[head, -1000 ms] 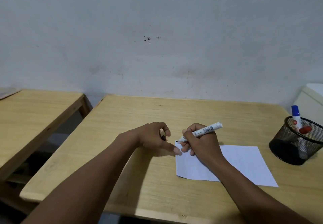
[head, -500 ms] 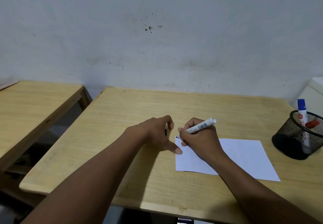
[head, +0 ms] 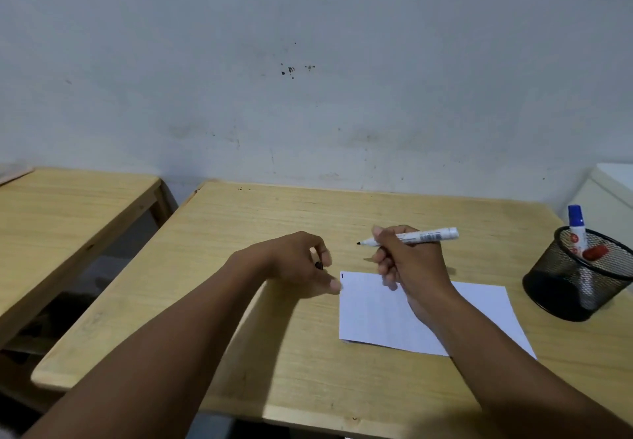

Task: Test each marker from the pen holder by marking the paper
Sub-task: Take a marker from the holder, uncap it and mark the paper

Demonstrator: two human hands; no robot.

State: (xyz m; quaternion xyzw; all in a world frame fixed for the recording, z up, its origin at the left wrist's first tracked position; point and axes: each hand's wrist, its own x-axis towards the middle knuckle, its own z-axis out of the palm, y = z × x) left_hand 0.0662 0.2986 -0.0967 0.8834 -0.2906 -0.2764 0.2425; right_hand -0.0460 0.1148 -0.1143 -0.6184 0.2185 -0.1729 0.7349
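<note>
- Progress so far looks like one marker in: there's a single short dark tick at the top-left corner of the paper point(head: 376, 312), and nothing else on the sheet that I can see.
- The right hand point(head: 407, 264) grips the uncapped marker point(head: 411, 237) above the desk point(head: 239, 301), tip in the air pointing left, clear of the paper.
- The left hand point(head: 294, 264) is curled beside the paper's left edge, pinching something small and dark (probably the cap point(head: 319, 265), too little showing to be sure).
- Left to do, I'd guess: recap this one, then the blue-capped marker point(head: 577, 229) and red marker point(head: 596, 253) sitting in the mesh pen holder point(head: 561, 288) at far right.
- The mesh hides whatever else is in there.
</note>
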